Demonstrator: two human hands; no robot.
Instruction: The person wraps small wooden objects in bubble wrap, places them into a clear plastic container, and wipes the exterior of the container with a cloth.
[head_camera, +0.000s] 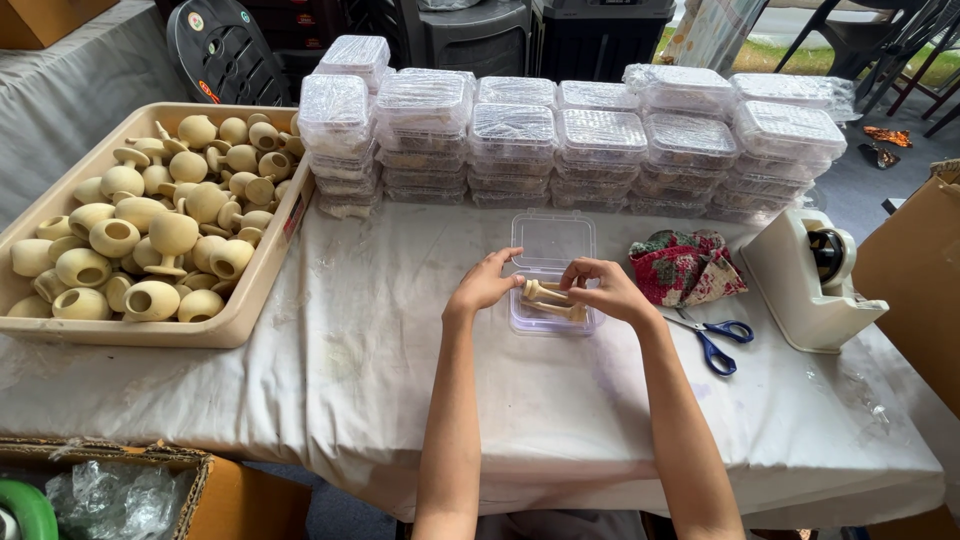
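Observation:
A small clear plastic box (549, 246) with its lid hinged open lies on the white cloth in the middle of the table. Inside it lie pale clay pieces (547, 300) with stems. My left hand (485, 284) rests at the box's left edge, fingers touching a clay piece. My right hand (606, 290) reaches over the box from the right, fingers pinched on the clay pieces.
A beige tray (236, 320) at left holds several unglazed clay goblets. Stacks of sealed clear boxes (600, 140) line the back. A patterned cloth (685, 268), blue-handled scissors (715, 340) and a cream tape dispenser (805, 280) lie at right. A cardboard box (215, 490) stands below left.

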